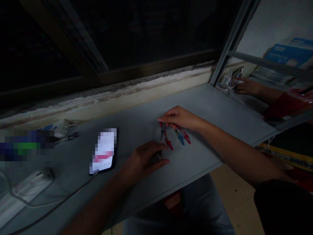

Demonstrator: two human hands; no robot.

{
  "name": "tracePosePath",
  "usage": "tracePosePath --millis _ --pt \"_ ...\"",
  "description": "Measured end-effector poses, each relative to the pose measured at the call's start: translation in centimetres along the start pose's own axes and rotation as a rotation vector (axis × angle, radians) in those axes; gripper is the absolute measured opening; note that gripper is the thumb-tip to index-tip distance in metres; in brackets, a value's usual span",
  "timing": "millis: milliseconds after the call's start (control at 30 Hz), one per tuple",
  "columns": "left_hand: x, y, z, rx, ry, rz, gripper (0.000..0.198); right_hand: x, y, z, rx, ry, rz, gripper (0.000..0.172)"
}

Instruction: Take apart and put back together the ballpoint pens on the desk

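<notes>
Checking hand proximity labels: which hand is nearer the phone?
Left. The left hand is right of the phone in the picture, apart from it; the right hand is farther right, by the upper end of the blue pen.

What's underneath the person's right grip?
A blue pen-like item and a red pen-like item beside it stick out from beneath the right grip. Their far ends are covered by it, so I can't see those.

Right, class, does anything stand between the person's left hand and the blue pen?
Yes: the nearer red pen slants between the left hand and the blue pen, with a slim dark item beside it, near the right hand.
</notes>
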State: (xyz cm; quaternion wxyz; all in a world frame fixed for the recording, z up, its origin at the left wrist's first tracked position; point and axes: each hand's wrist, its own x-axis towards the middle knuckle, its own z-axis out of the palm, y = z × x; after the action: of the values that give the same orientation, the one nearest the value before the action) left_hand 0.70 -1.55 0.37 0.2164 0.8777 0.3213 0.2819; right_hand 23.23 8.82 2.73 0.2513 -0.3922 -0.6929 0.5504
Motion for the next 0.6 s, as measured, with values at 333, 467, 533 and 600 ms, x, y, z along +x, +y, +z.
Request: tracePosePath --millis 333,467,533,600 --pt "-0.2 0.1 0.3 0.011 -0.027 0.07 0.044 -0.4 0.4 1.5 -0.141 -0.03 -0.05 0.053" --pt "-0.2 0.2 0.3 -0.011 -0.059 0.068 0.047 -0.3 0.7 1.6 -0.189 -0.052 -0.069 0.053" --pt "-0.3 0.2 0.4 -0.005 -0.089 0.058 0.044 -0.3 0.8 1.6 -0.202 -0.056 -0.065 0.052" --pt "-0.4 0.2 0.4 0.022 -0.102 0.046 0.039 -0.2 0.8 1.6 -0.214 -0.056 -0.06 0.051"
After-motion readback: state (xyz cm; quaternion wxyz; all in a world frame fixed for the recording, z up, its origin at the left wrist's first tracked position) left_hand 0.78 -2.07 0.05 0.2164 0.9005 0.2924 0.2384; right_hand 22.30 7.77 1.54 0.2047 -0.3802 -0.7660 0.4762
